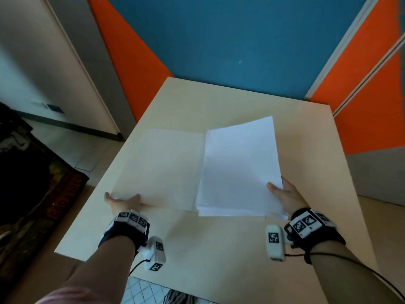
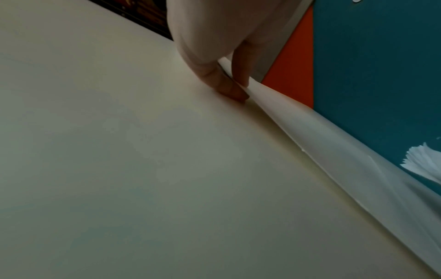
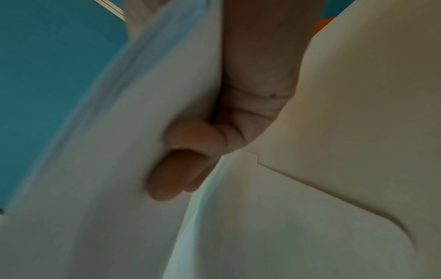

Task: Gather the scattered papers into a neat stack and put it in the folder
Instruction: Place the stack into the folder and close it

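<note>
Where folder (image 1: 157, 163) gapes, stack (image 1: 238, 170) seemingly overhanging.

One worktop (image 1: 219, 249), pale wood. One open folder (image 1: 162, 167) on it, cream, with two leaves showing: the left leaf bare, the right one under paper. One stack of white papers (image 1: 238, 170); the number of sheets cannot be told, though several edges fan out at its near corner. Two hands: one left hand (image 1: 125, 204), one right hand (image 1: 287, 194). Two wrist bands with black-and-white marker tags, one on each forearm.
</note>
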`<state>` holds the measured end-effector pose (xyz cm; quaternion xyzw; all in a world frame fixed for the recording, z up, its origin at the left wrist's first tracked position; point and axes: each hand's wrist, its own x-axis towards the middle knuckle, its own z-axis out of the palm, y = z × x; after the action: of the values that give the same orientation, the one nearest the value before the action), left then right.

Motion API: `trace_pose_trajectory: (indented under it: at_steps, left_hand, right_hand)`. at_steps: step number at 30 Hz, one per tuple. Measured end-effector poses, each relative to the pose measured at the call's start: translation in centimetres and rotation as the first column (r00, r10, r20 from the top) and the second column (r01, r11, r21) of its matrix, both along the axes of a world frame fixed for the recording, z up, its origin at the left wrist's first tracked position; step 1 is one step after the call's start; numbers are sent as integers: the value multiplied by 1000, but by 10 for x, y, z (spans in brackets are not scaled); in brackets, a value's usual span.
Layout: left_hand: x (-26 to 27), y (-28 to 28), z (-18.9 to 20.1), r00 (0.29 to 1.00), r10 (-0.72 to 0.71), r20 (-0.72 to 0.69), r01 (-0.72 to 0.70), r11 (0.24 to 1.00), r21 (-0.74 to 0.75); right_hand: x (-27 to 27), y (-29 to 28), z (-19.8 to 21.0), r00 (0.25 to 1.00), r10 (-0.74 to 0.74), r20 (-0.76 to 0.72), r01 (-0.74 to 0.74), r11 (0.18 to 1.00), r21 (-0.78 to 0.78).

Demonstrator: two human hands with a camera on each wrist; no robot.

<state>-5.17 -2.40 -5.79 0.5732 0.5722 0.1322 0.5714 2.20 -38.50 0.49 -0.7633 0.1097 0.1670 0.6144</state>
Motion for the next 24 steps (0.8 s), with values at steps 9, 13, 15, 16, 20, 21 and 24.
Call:
trace_pose_trajectory:
  at_steps: [9,13,15,16,20,21,24]
  left_hand:
    - [-22,15,-19,999,-31,30,31,999,-24]
    - [-18,24,-26,1000,-16,21,16,1000,4]
    - [-15,26,-27,1000,-14,-14,14,999,40]
    - [-13,27,-28,1000,-12,-20,13,999,48]
    - [-8,30,-27,1000,-12,15,11,999,34]
    - [-7,31,-27,1000,-14,17,13,1000,24]
    - [-5,28,-18,1000,-4,-22,5,999,48]
  right_hand:
    - [-13,-7,-35,997,1,-76,-4,999,-44]
    - [-5,-3,-47,994,9,-107,-17,998,-68]
    - [1,2,-49,993,10,-117,-19,997,-77]
    - [5,5,-50,993,4,-115,-13,997,-73]
    - [19,11,-57,994,-13,-111,5,997,-77]
    - [21,13,-58,994,-16,-112,7,997,-78]
    - [28,15,-63,991,-24,-129,15,997,-71]
